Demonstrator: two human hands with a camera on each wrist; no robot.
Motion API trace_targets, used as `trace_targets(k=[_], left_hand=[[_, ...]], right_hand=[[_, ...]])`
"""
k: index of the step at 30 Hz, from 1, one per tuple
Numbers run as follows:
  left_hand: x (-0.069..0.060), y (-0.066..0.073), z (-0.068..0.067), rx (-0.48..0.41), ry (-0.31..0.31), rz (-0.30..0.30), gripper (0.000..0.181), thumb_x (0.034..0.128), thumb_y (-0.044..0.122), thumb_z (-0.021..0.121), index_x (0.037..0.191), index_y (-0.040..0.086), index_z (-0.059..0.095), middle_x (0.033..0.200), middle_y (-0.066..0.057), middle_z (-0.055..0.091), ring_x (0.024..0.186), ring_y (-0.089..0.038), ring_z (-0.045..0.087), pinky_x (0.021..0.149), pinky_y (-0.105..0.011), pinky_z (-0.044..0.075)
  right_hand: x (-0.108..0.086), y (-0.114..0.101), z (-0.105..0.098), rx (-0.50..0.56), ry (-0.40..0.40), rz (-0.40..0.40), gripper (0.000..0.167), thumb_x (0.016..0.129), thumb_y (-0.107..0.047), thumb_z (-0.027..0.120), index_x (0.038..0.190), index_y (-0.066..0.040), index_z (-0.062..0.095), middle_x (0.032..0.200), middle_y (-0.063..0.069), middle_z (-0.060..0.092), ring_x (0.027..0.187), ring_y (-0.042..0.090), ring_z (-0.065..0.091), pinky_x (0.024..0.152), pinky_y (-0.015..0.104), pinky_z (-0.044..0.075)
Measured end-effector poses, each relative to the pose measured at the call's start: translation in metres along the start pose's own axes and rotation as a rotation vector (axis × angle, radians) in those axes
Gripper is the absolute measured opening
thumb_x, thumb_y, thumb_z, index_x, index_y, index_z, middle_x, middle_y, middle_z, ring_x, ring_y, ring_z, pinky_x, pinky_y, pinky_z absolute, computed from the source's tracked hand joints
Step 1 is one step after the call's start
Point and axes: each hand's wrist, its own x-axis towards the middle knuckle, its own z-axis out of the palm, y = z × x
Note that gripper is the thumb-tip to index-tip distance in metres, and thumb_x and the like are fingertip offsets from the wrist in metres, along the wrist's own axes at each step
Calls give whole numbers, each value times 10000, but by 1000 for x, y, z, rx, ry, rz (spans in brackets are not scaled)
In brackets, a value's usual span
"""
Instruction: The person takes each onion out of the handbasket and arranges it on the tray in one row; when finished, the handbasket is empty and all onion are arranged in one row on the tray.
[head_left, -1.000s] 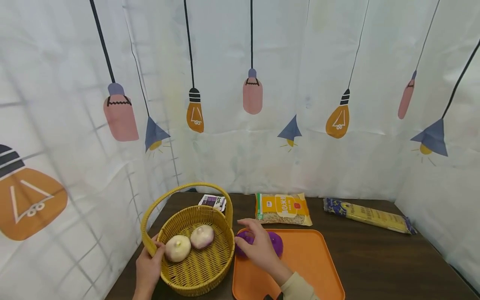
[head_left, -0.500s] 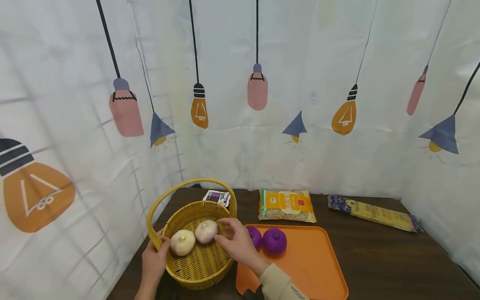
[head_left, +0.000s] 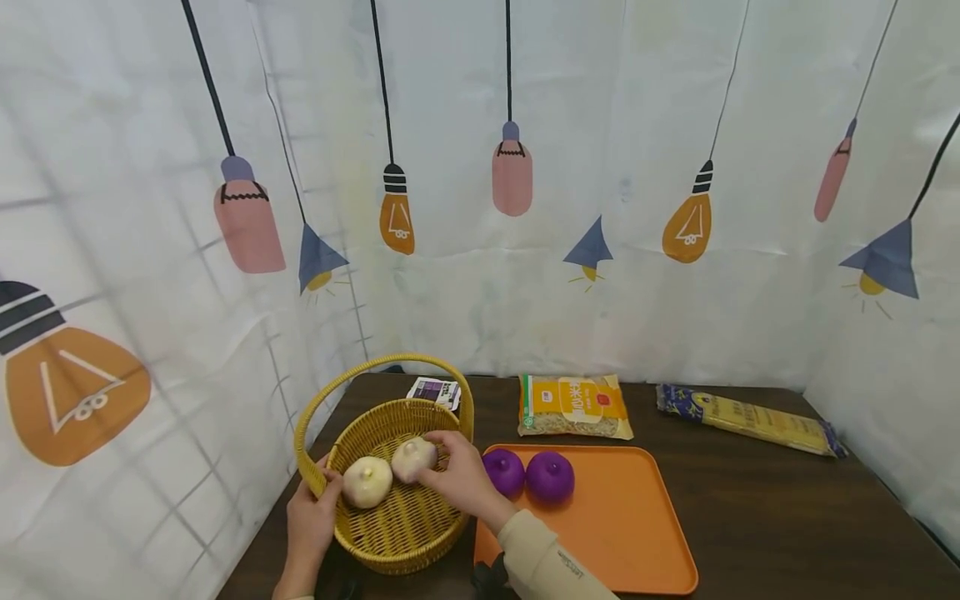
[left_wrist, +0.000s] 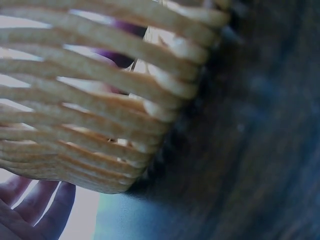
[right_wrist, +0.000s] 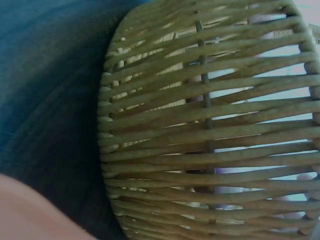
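Note:
In the head view a yellow wicker basket (head_left: 401, 542) with a tall hoop handle stands at the table's left. My left hand (head_left: 310, 517) grips its left side where the handle meets the rim; fingers (left_wrist: 52, 207) show beside the weave in the left wrist view. Inside are two whitish, purple-tinged garlic bulbs, a left one (head_left: 367, 482) and a right one (head_left: 413, 460). My right hand (head_left: 467, 477) reaches over the basket's right rim and pinches the right bulb between thumb and fingers. The right wrist view mostly shows the basket's woven wall (right_wrist: 210, 130).
An orange tray (head_left: 607, 542) lies right of the basket, with two purple onions (head_left: 550, 477) at its upper left. Behind are a grain bag (head_left: 574, 407), a small purple-and-white packet (head_left: 435, 392) and, farther right, a long yellow-and-blue packet (head_left: 750, 421). A printed curtain (head_left: 465, 317) encloses the table.
My right hand has moved left from the purple onions on the tray into the basket and taken hold of the right garlic bulb, which now tilts. The left hand keeps its grip.

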Motion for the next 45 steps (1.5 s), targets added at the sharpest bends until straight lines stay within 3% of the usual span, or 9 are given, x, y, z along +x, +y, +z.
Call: trace_targets(k=[2, 8, 13, 20, 23, 30, 40, 45], left_hand=[[0, 0, -1, 1, 1, 1, 428, 1003, 306, 513, 1351, 59, 544, 1417, -182, 514, 1214, -268, 493, 756, -48, 308], [1, 0, -1, -10, 14, 10, 326, 995, 291, 529, 1167, 26, 606, 1421, -160, 515, 1249, -263, 476, 804, -82, 310], [0, -2, 1, -30, 20, 12, 335, 993, 269, 537, 1224, 33, 596, 1410, -161, 523, 1225, -253, 481, 783, -40, 311], [2, -3, 5, -55, 9, 25, 255, 990, 251, 543, 1050, 9, 596, 1424, -129, 518, 1255, -240, 466, 825, -89, 316], [1, -4, 4, -69, 4, 21, 261, 993, 239, 539, 1083, -2, 586, 1433, -155, 501, 1302, -276, 437, 817, -60, 303], [0, -1, 2, -69, 3, -6, 396, 997, 272, 532, 1326, 52, 549, 1408, -184, 512, 1294, -269, 433, 795, -29, 285], [1, 0, 1, -61, -6, 1, 357, 991, 229, 536, 1291, 37, 560, 1390, -178, 525, 1273, -266, 449, 792, -30, 301], [1, 0, 1, -43, -8, 6, 250, 989, 221, 532, 1112, 10, 587, 1437, -150, 498, 1292, -262, 438, 849, -139, 311]], right_hand=[[3, -1, 2, -34, 0, 16, 511, 813, -235, 789, 1269, -95, 608, 1228, 97, 598, 1081, 302, 567, 854, 361, 495], [11, -3, 9, -59, 12, 55, 529, 802, -217, 779, 1284, -96, 597, 1293, 106, 557, 1134, 330, 555, 854, 384, 483], [15, -1, 16, -56, -15, 112, 606, 795, -221, 771, 1341, -69, 556, 1348, 137, 514, 1140, 320, 547, 841, 385, 495], [20, 3, 21, -54, -27, 217, 700, 771, -228, 802, 1389, -76, 511, 1373, 142, 494, 1196, 320, 516, 924, 455, 464], [22, 5, 23, -12, -36, 249, 745, 759, -193, 810, 1416, -63, 483, 1383, 150, 499, 1198, 324, 520, 918, 460, 468], [26, 6, 26, 10, -46, 282, 775, 714, -141, 835, 1406, -55, 497, 1318, 148, 547, 1100, 297, 563, 869, 445, 484], [26, 6, 25, -17, -43, 334, 623, 705, -137, 864, 1267, -92, 598, 1221, 150, 519, 995, 265, 536, 827, 427, 480], [25, 7, 26, -39, -72, 329, 677, 660, -112, 881, 1272, -96, 593, 1228, 154, 518, 948, 249, 524, 821, 418, 469]])
